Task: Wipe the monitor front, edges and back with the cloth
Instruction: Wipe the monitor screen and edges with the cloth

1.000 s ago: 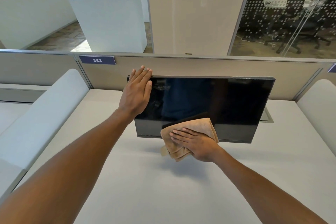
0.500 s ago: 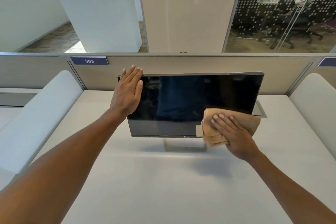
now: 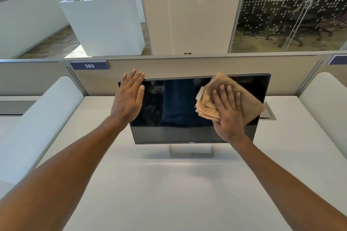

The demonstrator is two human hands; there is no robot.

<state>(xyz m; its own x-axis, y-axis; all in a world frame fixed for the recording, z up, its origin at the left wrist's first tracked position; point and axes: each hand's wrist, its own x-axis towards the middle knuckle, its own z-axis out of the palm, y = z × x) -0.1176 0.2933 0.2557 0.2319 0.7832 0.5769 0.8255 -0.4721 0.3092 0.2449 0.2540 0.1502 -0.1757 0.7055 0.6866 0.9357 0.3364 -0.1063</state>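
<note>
A black monitor stands on its grey stand on the white desk. My left hand lies flat against the screen's upper left corner, fingers reaching over the top edge. My right hand presses a crumpled tan cloth flat against the right half of the screen, and the cloth reaches up to the top edge. The monitor's back is hidden.
A beige partition with a blue "383" tag runs right behind the monitor. White padded dividers flank the desk left and right. A grey cable hatch sits behind the monitor's right side.
My right hand has swept the cloth from the screen's lower middle across to the lower right, then up to the upper right. My left hand has stayed on the upper left corner.
</note>
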